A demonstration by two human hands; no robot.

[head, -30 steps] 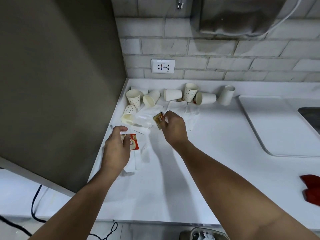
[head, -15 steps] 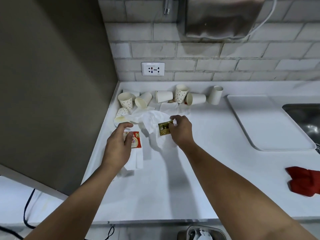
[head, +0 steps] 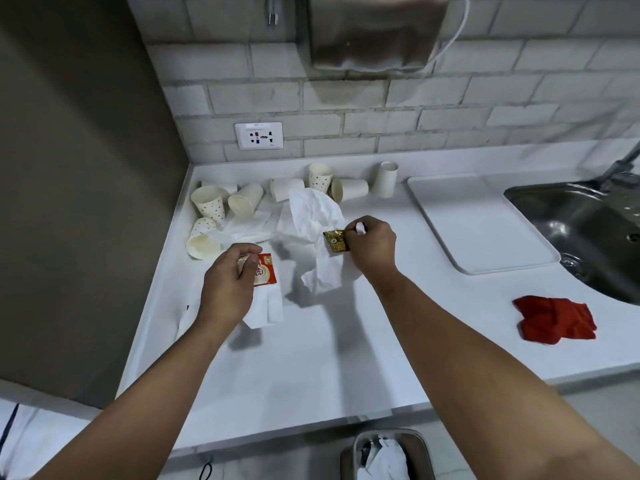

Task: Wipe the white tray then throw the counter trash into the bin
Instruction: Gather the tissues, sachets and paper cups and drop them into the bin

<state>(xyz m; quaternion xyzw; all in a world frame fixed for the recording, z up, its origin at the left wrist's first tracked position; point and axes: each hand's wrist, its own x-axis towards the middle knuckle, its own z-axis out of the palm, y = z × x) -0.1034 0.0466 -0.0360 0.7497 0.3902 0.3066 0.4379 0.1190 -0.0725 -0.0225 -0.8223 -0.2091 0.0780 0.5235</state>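
Note:
My right hand (head: 372, 249) pinches a gold sachet (head: 335, 240) together with a crumpled white tissue (head: 317, 230), lifted a little off the white counter. My left hand (head: 227, 287) grips a red and white sachet (head: 265, 273) and folded white napkins (head: 265, 306) that hang below it. Several paper cups (head: 221, 216) lie tipped or upright in the back corner. The white tray (head: 485, 251) rests flat to the right of my right hand. A grey bin (head: 420, 448) with white paper inside stands below the counter's front edge.
A red cloth (head: 554, 318) lies crumpled on the counter at the right, in front of a steel sink (head: 588, 233). A dark panel (head: 79, 168) walls off the left side. A wall socket (head: 259, 135) and a hanging dispenser (head: 374, 32) are on the brick wall.
My right hand has pulled the gold sachet and the tissue back from the cups and lifted them. My left hand has closed on the red sachet and napkins and raised them slightly.

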